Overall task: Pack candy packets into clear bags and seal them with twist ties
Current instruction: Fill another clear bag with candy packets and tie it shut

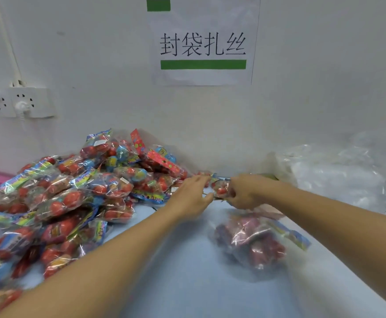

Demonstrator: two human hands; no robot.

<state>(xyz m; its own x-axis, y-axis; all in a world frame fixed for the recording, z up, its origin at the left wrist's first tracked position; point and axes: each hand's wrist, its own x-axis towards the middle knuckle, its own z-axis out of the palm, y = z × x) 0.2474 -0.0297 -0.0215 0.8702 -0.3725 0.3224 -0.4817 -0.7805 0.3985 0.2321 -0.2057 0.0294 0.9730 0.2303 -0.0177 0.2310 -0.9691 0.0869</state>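
The right hand's [242, 191] grip is curled around something small at the back of the desk [187, 271], by a lone candy packet [220, 188], though motion blur hides exactly what it pinches. The left hand [193, 195] reaches alongside with fingers extended and relaxed, holding nothing. A large heap of candy packets [73, 198] fills the left of the desk, a stack of clear bags [338, 171] lies at right against the wall, and one filled clear bag [254, 239] rests on the desk below the right forearm, its neck apparently not yet tied. Thin golden twist ties [207, 193] appear to lie between the hands. The step in hand looks like fetching a tie; next, the filled bag's neck needs gathering and the tie wound round it.
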